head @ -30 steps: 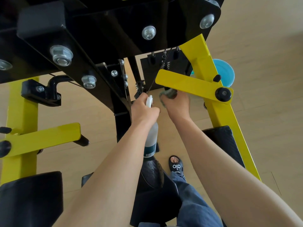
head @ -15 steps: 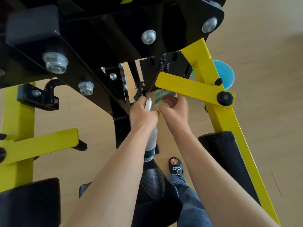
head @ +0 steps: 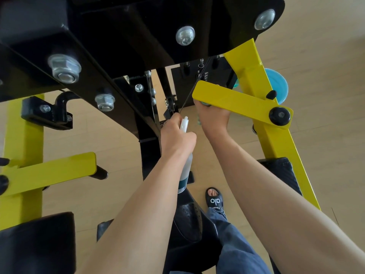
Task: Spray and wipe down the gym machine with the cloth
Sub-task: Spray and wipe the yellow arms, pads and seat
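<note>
We found the right hand (head: 212,117) raised against the underside of the yellow lever arm (head: 233,100) on the gym machine (head: 122,32), its fingers curled up out of sight behind the near end of that arm. Only scraps of the teal cloth (head: 205,104) showed: a sliver between the fingers and the arm's lower edge, and another bit by the heel of the hand. The hand therefore grasped the cloth, pressed to the arm.

The left hand (head: 175,135) was clenched round the neck of the white spray bottle (head: 185,161); the white nozzle stood out above the knuckles, and the bottle body hung below the wrist, its teal label band lowest. The two hands were near but apart.

Further out we noted the black frame with silver bolts overhead, a second yellow arm (head: 53,171) at left, black pads on both sides, a blue disc (head: 278,86) behind the right upright, and a black sandal (head: 214,198) on the wooden floor (head: 325,95).
</note>
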Action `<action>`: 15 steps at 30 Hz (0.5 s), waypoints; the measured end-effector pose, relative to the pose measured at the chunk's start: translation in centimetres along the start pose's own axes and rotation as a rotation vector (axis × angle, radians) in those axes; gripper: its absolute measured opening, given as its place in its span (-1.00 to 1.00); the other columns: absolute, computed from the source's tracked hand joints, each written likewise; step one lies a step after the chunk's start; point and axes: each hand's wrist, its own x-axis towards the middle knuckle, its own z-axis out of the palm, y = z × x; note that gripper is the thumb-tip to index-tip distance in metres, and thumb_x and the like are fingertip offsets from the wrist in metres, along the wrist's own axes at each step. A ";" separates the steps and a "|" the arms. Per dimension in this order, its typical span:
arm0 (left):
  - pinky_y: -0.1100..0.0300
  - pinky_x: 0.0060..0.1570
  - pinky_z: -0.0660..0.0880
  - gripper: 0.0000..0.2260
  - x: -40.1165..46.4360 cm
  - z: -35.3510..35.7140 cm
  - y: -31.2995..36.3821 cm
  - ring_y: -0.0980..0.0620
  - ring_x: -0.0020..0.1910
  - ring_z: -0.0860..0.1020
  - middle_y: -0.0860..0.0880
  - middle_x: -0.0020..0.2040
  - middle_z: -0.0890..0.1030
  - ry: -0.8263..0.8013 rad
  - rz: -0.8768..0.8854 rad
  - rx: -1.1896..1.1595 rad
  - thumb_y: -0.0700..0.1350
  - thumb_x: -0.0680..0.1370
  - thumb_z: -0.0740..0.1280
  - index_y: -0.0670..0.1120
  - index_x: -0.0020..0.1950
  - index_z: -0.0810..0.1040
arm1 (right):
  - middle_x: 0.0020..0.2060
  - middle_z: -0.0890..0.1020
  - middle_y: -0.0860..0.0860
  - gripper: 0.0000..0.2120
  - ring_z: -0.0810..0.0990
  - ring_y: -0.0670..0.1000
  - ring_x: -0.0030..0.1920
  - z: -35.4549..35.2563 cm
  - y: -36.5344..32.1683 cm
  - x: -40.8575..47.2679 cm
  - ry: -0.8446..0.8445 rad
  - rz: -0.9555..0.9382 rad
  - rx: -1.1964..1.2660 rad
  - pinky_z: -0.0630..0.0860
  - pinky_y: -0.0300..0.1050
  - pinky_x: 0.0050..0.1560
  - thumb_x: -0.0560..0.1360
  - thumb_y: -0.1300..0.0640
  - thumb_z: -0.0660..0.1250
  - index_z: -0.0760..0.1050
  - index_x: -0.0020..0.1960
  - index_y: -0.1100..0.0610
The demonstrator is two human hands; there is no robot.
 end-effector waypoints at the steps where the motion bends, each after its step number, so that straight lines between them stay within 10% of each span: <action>1: 0.15 -0.31 0.29 -0.84 0.0 0.0 0.0 -0.03 -0.30 0.35 -0.07 -0.16 0.41 0.002 0.003 0.001 -0.34 0.46 0.32 -0.18 -0.03 0.40 | -0.27 0.59 -0.14 -0.63 0.58 -0.12 -0.24 -0.5 0.0 0.6 0.124 -0.004 -0.112 0.34 -0.25 -0.33 0.34 -0.04 0.55 0.59 0.12 -0.21; 4: 0.11 -0.31 0.31 -0.83 0.1 0.1 -0.1 -0.05 -0.29 0.35 -0.08 -0.15 0.42 0.011 0.007 -0.003 -0.34 0.45 0.32 -0.20 -0.01 0.41 | -0.30 0.55 -0.08 -0.91 0.48 -0.20 -0.32 -0.4 0.5 1.2 0.088 0.142 0.055 0.32 -0.36 -0.33 0.47 -0.04 0.46 0.56 -0.08 -0.12; 7: 0.10 -0.30 0.35 -0.83 0.1 0.0 -0.1 -0.06 -0.27 0.39 -0.09 -0.12 0.45 0.008 0.021 -0.005 -0.34 0.45 0.33 -0.19 -0.01 0.43 | -0.28 0.62 0.12 -0.79 0.60 0.12 -0.21 1.5 1.6 0.7 0.228 0.116 0.141 0.51 -0.05 -0.17 0.52 0.09 0.45 0.57 -0.14 0.24; 15: 0.16 -0.31 0.34 -0.82 -0.2 -0.3 0.3 -0.03 -0.28 0.40 -0.07 -0.11 0.44 0.003 0.026 -0.010 -0.33 0.47 0.35 -0.13 -0.05 0.41 | -0.02 0.69 0.12 -0.81 0.60 0.08 -0.05 1.8 2.7 0.2 0.084 0.432 0.203 0.41 -0.21 -0.05 0.52 0.13 0.47 0.64 0.07 0.22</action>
